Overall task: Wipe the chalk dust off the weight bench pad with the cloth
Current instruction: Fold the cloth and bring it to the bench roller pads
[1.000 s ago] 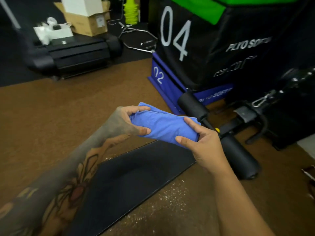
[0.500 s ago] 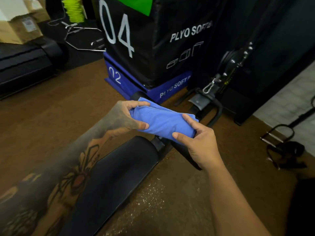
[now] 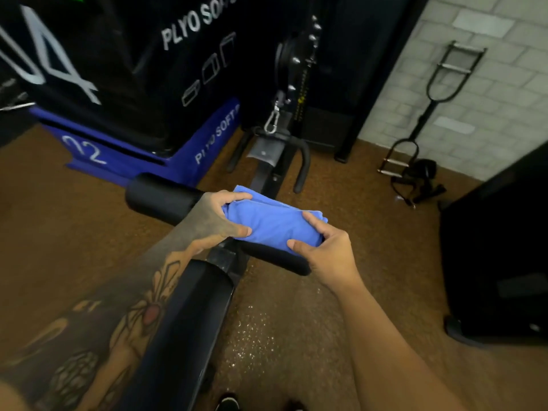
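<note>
Cloth between left hand and right hand, over foam roller, beyond bench pad.

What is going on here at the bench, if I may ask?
A person holds a folded blue cloth in both hands: the left hand grips one end, the right hand the other. It is held up over the bench's foam leg roller, off the black bench pad below, so wiping has not yet begun.
</note>
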